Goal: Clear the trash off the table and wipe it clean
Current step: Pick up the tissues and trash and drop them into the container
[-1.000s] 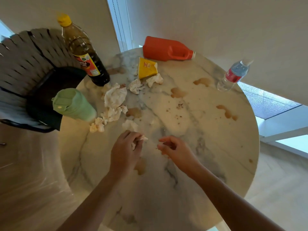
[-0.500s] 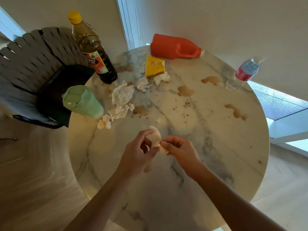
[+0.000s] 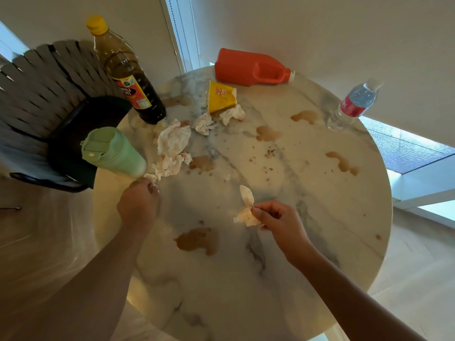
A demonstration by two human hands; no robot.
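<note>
Tissue scrap (image 3: 247,209) passed to right hand (image 3: 279,221); left hand (image 3: 138,202) moved to small wad (image 3: 150,177).

We seem to be in a home dining corner: a round marble table (image 3: 307,254) by plain white walls, a woven-back chair (image 3: 37,94) at far left, pale wood flooring, window blinds (image 3: 182,33) beyond the far edge.

A round marble table (image 3: 320,254) bears brown spills and crumbs. Crumpled stained tissues (image 3: 173,141) cluster at its far left (beside a yellow wrapper (image 3: 220,97)); another tissue scrap (image 3: 246,212) is pinched above it, apparently clear of the surface.
</note>
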